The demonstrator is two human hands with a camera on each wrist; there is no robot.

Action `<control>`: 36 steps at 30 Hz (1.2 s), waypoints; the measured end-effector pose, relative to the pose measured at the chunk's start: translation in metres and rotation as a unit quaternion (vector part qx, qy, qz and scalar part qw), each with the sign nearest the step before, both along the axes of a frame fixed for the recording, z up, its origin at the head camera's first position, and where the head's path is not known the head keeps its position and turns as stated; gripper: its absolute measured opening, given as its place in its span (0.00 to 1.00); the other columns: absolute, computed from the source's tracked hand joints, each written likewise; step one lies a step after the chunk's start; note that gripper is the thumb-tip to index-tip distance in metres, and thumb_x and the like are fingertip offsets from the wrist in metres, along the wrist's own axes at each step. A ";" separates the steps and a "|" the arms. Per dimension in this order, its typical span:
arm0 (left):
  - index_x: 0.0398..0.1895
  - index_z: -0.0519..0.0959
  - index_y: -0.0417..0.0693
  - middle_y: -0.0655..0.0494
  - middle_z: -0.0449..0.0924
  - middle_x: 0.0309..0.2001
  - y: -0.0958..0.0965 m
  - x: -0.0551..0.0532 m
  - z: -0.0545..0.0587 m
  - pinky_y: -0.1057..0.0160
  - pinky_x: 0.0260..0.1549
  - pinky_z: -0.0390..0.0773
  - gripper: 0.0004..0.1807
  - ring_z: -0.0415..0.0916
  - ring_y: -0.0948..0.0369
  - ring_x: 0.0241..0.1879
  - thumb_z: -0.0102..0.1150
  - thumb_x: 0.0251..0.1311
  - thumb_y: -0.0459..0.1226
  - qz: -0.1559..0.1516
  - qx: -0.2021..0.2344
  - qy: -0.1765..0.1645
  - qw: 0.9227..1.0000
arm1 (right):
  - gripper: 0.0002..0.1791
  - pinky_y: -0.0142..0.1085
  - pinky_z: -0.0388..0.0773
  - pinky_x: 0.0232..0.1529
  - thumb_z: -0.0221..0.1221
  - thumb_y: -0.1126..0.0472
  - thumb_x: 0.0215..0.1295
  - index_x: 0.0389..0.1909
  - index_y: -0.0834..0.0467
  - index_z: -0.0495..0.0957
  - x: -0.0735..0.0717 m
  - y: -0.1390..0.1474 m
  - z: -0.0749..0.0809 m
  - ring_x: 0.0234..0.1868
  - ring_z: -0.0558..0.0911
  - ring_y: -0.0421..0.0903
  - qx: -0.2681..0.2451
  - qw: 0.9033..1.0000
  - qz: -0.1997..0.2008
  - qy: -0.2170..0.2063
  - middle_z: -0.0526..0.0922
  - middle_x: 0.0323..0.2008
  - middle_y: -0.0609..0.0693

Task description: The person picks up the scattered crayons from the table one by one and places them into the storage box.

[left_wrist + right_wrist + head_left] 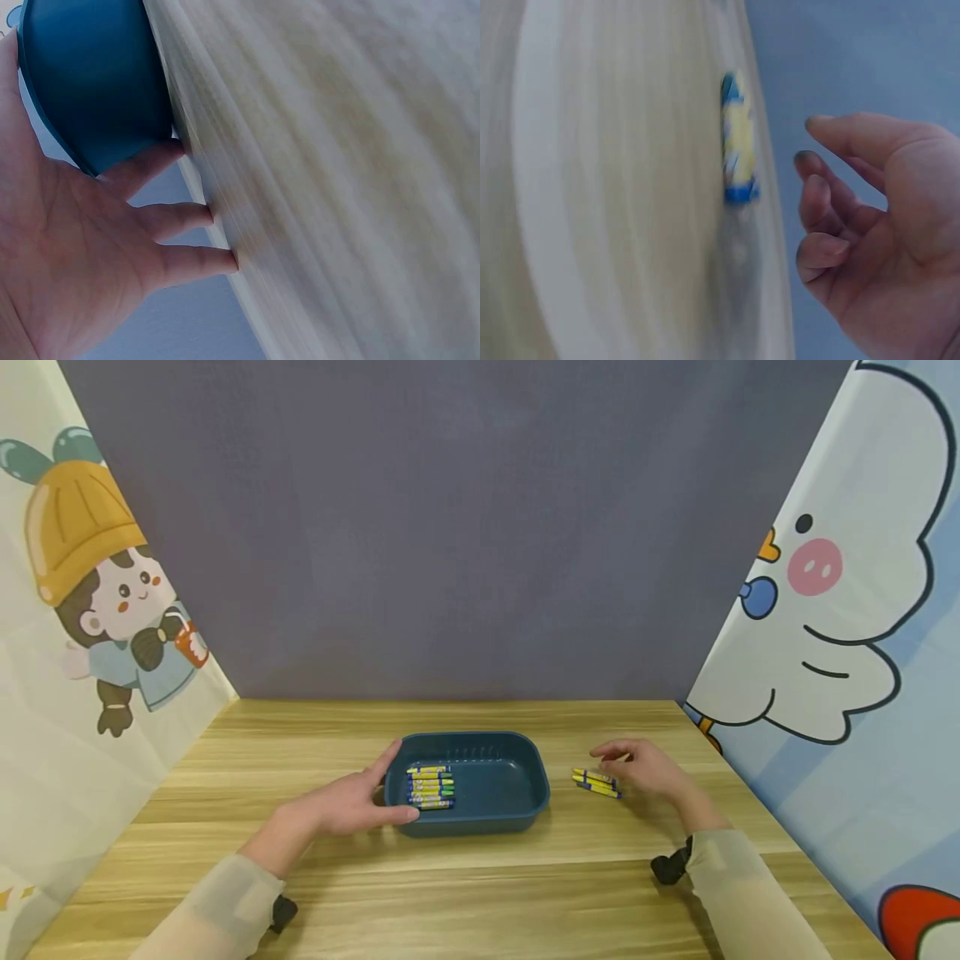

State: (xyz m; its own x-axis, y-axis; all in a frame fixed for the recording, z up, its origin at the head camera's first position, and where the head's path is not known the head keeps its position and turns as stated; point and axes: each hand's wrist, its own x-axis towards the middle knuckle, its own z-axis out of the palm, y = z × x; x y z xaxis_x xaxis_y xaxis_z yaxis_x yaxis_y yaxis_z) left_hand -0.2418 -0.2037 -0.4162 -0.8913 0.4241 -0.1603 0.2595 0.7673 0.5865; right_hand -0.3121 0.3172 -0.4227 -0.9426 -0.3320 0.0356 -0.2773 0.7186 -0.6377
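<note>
A dark blue plastic bin (495, 789) lies on the table with several yellow-wrapped crayons (431, 783) stacked in a row along its left side. My left hand (348, 802) rests at the bin's left end, thumb over the near rim. In the left wrist view its fingers (187, 259) are spread and straight, some of them touching the tabletop. To the right of the bin lies a small group of loose crayons (597, 789). My right hand (648, 768) hovers just beside them, fingers loosely bent, thumb and forefinger apart, nothing between them. One crayon (739, 142) shows in the right wrist view.
The wood-grain tabletop (480, 902) ends at a grey back panel (465, 543). Printed cartoon panels stand on the left (45, 735) and right (885, 777). Dark straps (672, 862) hang below the sleeves.
</note>
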 end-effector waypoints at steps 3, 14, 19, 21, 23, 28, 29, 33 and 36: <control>0.92 0.26 0.63 0.29 0.73 0.76 0.000 0.000 0.000 0.34 0.74 0.72 0.70 0.75 0.37 0.75 0.65 0.66 0.72 0.000 0.001 -0.001 1.000 | 0.18 0.44 0.82 0.49 0.62 0.57 0.81 0.65 0.59 0.86 0.000 0.010 -0.004 0.52 0.85 0.50 0.020 1.000 0.003 -0.012 0.88 0.58 0.60; 0.92 0.26 0.62 0.28 0.74 0.75 0.000 0.000 0.001 0.35 0.74 0.72 0.70 0.75 0.38 0.75 0.65 0.67 0.71 -0.002 -0.002 0.001 1.000 | 0.18 0.42 0.82 0.43 0.64 0.57 0.81 0.64 0.59 0.87 0.001 0.014 -0.010 0.43 0.84 0.46 0.003 0.997 -0.004 -0.072 0.89 0.53 0.57; 0.92 0.25 0.62 0.27 0.73 0.75 -0.001 0.000 0.001 0.35 0.75 0.71 0.70 0.75 0.37 0.75 0.64 0.67 0.71 -0.003 -0.006 0.001 1.000 | 0.16 0.41 0.83 0.43 0.64 0.58 0.80 0.62 0.59 0.88 -0.001 0.016 -0.013 0.43 0.85 0.45 0.007 0.998 -0.005 -0.061 0.90 0.51 0.56; 0.92 0.25 0.62 0.27 0.73 0.75 0.000 0.000 0.001 0.35 0.75 0.71 0.70 0.75 0.37 0.75 0.64 0.67 0.71 -0.003 -0.006 0.000 1.000 | 0.16 0.40 0.83 0.43 0.64 0.58 0.80 0.61 0.60 0.88 -0.002 0.018 -0.014 0.44 0.85 0.45 0.019 0.999 -0.005 -0.046 0.91 0.52 0.57; 0.92 0.26 0.62 0.27 0.72 0.76 0.000 0.000 0.001 0.35 0.75 0.71 0.70 0.74 0.37 0.75 0.64 0.67 0.71 -0.003 -0.005 0.001 1.000 | 0.15 0.40 0.82 0.44 0.64 0.59 0.79 0.59 0.60 0.89 -0.002 0.022 -0.013 0.47 0.86 0.47 0.031 0.999 -0.011 -0.030 0.91 0.52 0.58; 0.92 0.27 0.61 0.28 0.73 0.76 0.000 0.000 0.002 0.35 0.75 0.71 0.70 0.74 0.37 0.76 0.66 0.66 0.71 -0.003 -0.001 0.002 1.000 | 0.15 0.41 0.82 0.46 0.65 0.59 0.78 0.59 0.60 0.89 -0.001 0.032 -0.013 0.51 0.86 0.50 0.046 0.998 -0.031 -0.018 0.90 0.55 0.60; 0.92 0.27 0.61 0.28 0.73 0.76 0.000 0.000 0.002 0.35 0.75 0.71 0.70 0.74 0.37 0.76 0.66 0.66 0.71 -0.003 -0.002 0.003 1.000 | 0.15 0.41 0.81 0.46 0.66 0.59 0.78 0.59 0.60 0.89 -0.001 0.033 -0.013 0.51 0.86 0.51 0.045 0.998 -0.034 -0.022 0.90 0.55 0.60; 0.92 0.27 0.61 0.28 0.74 0.75 0.001 -0.001 0.001 0.35 0.74 0.71 0.70 0.75 0.37 0.75 0.65 0.66 0.71 -0.001 -0.005 0.005 1.000 | 0.15 0.41 0.80 0.45 0.67 0.59 0.77 0.59 0.59 0.89 -0.001 0.034 -0.015 0.49 0.84 0.48 0.047 0.998 -0.030 -0.029 0.90 0.54 0.59; 0.92 0.27 0.62 0.28 0.72 0.76 0.001 -0.001 0.001 0.34 0.75 0.70 0.69 0.74 0.37 0.76 0.65 0.66 0.72 -0.002 -0.008 0.005 1.000 | 0.15 0.40 0.80 0.43 0.66 0.58 0.78 0.59 0.58 0.90 -0.001 0.032 -0.015 0.46 0.83 0.46 0.054 0.998 -0.033 -0.020 0.90 0.52 0.57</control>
